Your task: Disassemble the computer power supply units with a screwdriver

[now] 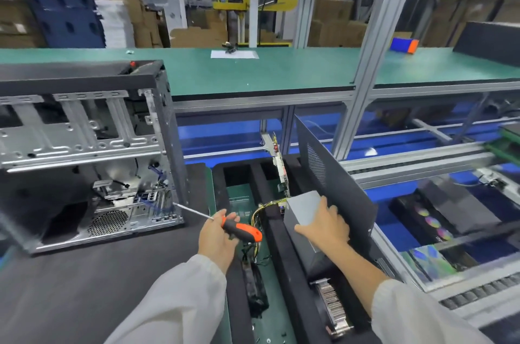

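Note:
An open computer case point(84, 146) stands on the black mat at the left, its inside bare metal. My left hand point(215, 239) holds an orange and black screwdriver point(242, 229), whose shaft points left toward the case's lower right corner. My right hand point(326, 227) grips the top of a grey power supply unit point(302, 211) that sits in the black foam tray point(281, 259) to the right of the case. A bundle of yellow and black wires point(261, 210) trails from the unit's left side.
A black side panel point(332, 174) leans upright just right of the power supply. A circuit card point(281, 166) stands in the tray behind it, and a heatsink point(334, 307) lies near its front. A green bench point(253, 70) runs across the back; a conveyor with trays runs at the right.

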Demonstrator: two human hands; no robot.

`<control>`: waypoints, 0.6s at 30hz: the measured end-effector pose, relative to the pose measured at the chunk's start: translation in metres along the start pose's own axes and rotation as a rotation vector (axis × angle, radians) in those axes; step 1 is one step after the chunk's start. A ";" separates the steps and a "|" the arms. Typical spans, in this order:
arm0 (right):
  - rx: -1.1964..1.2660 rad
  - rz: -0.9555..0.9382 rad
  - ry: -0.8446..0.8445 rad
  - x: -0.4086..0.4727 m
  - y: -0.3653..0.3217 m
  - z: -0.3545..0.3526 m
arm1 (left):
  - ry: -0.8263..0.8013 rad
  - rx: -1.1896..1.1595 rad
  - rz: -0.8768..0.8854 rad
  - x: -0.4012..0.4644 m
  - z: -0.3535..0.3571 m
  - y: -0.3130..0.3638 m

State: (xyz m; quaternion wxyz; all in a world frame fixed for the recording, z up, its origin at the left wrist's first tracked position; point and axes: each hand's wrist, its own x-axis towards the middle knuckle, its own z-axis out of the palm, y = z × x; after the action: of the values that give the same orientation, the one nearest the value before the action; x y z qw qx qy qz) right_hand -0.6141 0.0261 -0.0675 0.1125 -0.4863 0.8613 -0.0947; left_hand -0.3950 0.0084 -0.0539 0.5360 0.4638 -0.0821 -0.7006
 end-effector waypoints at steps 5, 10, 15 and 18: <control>-0.044 -0.041 0.152 -0.031 -0.017 -0.031 | -0.071 -0.007 0.055 -0.023 -0.017 0.029; -0.019 -0.079 0.258 -0.074 -0.052 -0.068 | -0.111 -0.004 0.094 -0.053 -0.049 0.065; 0.014 -0.115 0.275 -0.128 -0.105 -0.095 | -0.146 -0.009 0.122 -0.080 -0.087 0.102; 0.006 -0.152 0.257 -0.161 -0.142 -0.094 | -0.155 -0.012 0.151 -0.094 -0.113 0.126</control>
State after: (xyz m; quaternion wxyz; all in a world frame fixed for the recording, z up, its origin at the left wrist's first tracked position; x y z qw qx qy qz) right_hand -0.4441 0.0969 0.0781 -0.0049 -0.5338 0.8289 -0.1671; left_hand -0.2273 0.0770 0.0130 0.5821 0.3974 -0.1538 -0.6925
